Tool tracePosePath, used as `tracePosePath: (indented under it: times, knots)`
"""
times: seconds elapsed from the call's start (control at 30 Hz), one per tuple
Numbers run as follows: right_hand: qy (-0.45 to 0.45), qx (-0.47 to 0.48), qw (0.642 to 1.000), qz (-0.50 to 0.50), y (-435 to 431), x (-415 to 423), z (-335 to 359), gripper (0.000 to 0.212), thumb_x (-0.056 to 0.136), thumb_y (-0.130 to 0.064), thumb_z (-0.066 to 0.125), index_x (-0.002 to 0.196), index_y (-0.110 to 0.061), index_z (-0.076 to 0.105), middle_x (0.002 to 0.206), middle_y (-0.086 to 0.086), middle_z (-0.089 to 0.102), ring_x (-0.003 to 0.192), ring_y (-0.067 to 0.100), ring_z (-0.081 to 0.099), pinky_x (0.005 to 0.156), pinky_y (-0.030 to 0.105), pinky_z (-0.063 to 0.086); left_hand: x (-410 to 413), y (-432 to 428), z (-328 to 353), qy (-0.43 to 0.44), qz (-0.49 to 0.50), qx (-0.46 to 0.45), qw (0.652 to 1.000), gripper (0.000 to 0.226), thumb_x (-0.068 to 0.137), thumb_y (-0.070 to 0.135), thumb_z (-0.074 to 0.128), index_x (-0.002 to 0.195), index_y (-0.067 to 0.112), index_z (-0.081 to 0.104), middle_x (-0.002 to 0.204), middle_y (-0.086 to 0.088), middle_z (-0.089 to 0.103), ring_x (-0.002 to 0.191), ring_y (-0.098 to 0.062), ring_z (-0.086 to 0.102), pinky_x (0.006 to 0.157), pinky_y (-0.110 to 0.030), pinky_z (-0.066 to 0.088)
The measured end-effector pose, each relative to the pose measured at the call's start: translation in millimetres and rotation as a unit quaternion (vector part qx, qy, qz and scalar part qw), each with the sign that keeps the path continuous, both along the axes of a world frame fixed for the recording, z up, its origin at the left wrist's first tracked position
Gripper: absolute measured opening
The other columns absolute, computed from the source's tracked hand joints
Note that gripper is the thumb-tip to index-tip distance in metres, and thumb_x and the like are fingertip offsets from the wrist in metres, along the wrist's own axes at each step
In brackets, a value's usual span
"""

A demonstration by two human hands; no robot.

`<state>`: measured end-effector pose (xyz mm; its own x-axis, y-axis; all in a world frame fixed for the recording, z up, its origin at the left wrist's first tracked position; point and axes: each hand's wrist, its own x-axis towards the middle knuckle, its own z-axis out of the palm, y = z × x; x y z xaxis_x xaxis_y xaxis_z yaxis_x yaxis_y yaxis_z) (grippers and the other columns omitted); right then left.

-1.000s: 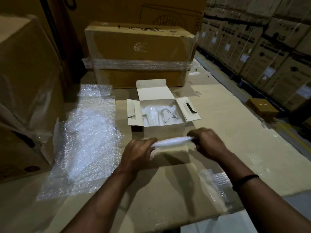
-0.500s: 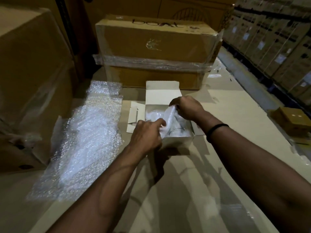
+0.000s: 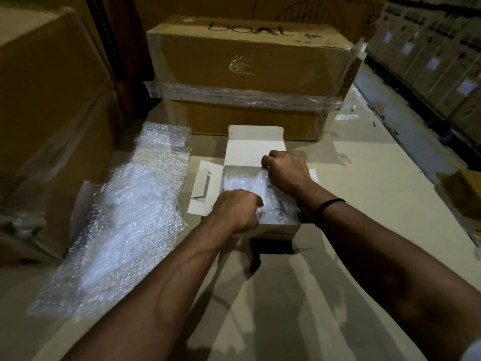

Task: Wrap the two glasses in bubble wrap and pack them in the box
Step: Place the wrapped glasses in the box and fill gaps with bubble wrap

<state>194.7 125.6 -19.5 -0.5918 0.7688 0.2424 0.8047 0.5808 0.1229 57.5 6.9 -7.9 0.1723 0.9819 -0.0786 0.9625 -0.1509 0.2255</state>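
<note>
A small white cardboard box (image 3: 253, 149) stands open on the cardboard work surface, its lid flap up at the back. Inside lie glasses wrapped in bubble wrap; the round rim of one glass (image 3: 273, 213) shows through the wrap near the front. A strip of bubble wrap (image 3: 263, 182) lies across the box's top between my hands. My left hand (image 3: 235, 211) pinches its near end over the front of the box. My right hand (image 3: 285, 170) grips its far end at the back right corner.
A large loose sheet of bubble wrap (image 3: 130, 217) lies left of the box. A big taped carton (image 3: 250, 74) stands right behind it. Tall cartons (image 3: 46, 100) rise at the left. Stacked boxes (image 3: 442, 61) line an aisle at the right.
A second ago both hands held a rolled strip of bubble wrap in front of the box. They have moved forward and the strip now sits in the top of the box.
</note>
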Motion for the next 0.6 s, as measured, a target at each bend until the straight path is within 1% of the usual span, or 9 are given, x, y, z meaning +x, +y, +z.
tracePosePath:
  times: [0.1,0.17,0.2,0.27,0.33,0.37,0.4,0.5,0.6]
  knots:
    - [-0.007,-0.069,0.997,0.039,1.0,3.6,1.5,0.030,0.086,-0.010,0.058,0.115,-0.018,0.061,0.105,0.009,0.063,0.093,0.033,0.061,0.065,0.031,0.037,-2.0,5.6,-1.3,0.003,-0.003,-0.038,0.999,0.041,0.088,0.033,0.056,0.128,0.028,0.063,0.126,-0.004,0.066,0.111,-0.025,0.060,0.090,-0.033,0.046]
    - [-0.021,-0.123,0.991,0.050,3.2,9.3,6.3,0.040,0.086,-0.008,0.060,0.123,-0.024,0.059,0.115,0.006,0.061,0.101,0.029,0.059,0.072,0.031,0.041,-4.9,5.1,-1.8,-0.004,-0.006,-0.052,0.999,0.041,0.089,0.036,0.053,0.127,0.027,0.065,0.125,-0.004,0.066,0.110,-0.026,0.060,0.090,-0.033,0.046]
    - [-0.023,-0.132,0.989,0.057,4.1,13.3,9.6,0.045,0.084,-0.006,0.061,0.124,-0.026,0.059,0.119,0.005,0.060,0.103,0.028,0.059,0.075,0.032,0.045,-6.3,3.5,-2.4,-0.013,-0.009,-0.052,0.999,0.041,0.089,0.037,0.053,0.127,0.026,0.065,0.126,-0.003,0.066,0.110,-0.026,0.060,0.091,-0.034,0.046]
    - [-0.015,-0.111,0.991,0.079,3.5,21.0,15.7,0.049,0.081,-0.003,0.062,0.123,-0.029,0.063,0.127,0.003,0.058,0.106,0.025,0.057,0.078,0.035,0.048,-9.6,-2.8,-5.2,-0.041,-0.010,-0.018,0.999,0.044,0.087,0.038,0.054,0.128,0.027,0.063,0.131,0.000,0.062,0.116,-0.023,0.056,0.097,-0.036,0.045]
    - [-0.015,-0.103,0.989,0.108,-0.4,25.4,17.4,0.048,0.080,-0.002,0.061,0.120,-0.028,0.066,0.131,0.002,0.057,0.109,0.024,0.056,0.081,0.037,0.049,-12.7,-9.2,-8.6,-0.072,-0.003,0.056,0.996,0.044,0.084,0.037,0.054,0.127,0.028,0.061,0.136,0.004,0.057,0.120,-0.019,0.050,0.101,-0.038,0.040]
    - [-0.036,-0.113,0.985,0.123,-3.3,25.3,16.8,0.048,0.080,-0.001,0.061,0.119,-0.027,0.067,0.133,0.002,0.056,0.112,0.023,0.054,0.084,0.037,0.048,-13.9,-11.7,-10.0,-0.077,0.002,0.080,0.994,0.042,0.083,0.038,0.051,0.123,0.028,0.062,0.134,0.005,0.056,0.118,-0.018,0.049,0.099,-0.038,0.038]
    - [-0.066,-0.130,0.981,0.130,-6.4,24.1,14.9,0.048,0.081,-0.002,0.059,0.121,-0.027,0.066,0.136,0.001,0.055,0.117,0.022,0.052,0.089,0.036,0.047,-14.6,-13.8,-11.0,-0.071,0.005,0.083,0.994,0.041,0.083,0.041,0.047,0.118,0.028,0.064,0.130,0.006,0.058,0.115,-0.017,0.048,0.097,-0.038,0.036]
    - [-0.133,-0.176,0.968,0.123,-10.5,19.3,9.5,0.052,0.083,-0.005,0.054,0.128,-0.031,0.061,0.143,-0.002,0.049,0.126,0.021,0.044,0.096,0.035,0.042,-11.6,-18.1,-16.2,-0.025,-0.005,0.017,1.000,0.040,0.087,0.043,0.037,0.095,0.025,0.072,0.110,0.005,0.066,0.106,-0.017,0.048,0.093,-0.039,0.031]
    - [-0.169,-0.191,0.960,0.118,-12.7,12.3,12.0,0.055,0.085,-0.007,0.054,0.133,-0.034,0.056,0.147,-0.004,0.044,0.131,0.021,0.038,0.098,0.036,0.039,-2.5,-16.3,-15.5,0.017,-0.002,-0.024,1.000,0.042,0.094,0.043,0.034,0.072,0.022,0.063,0.089,0.001,0.063,0.101,-0.018,0.047,0.096,-0.043,0.027]
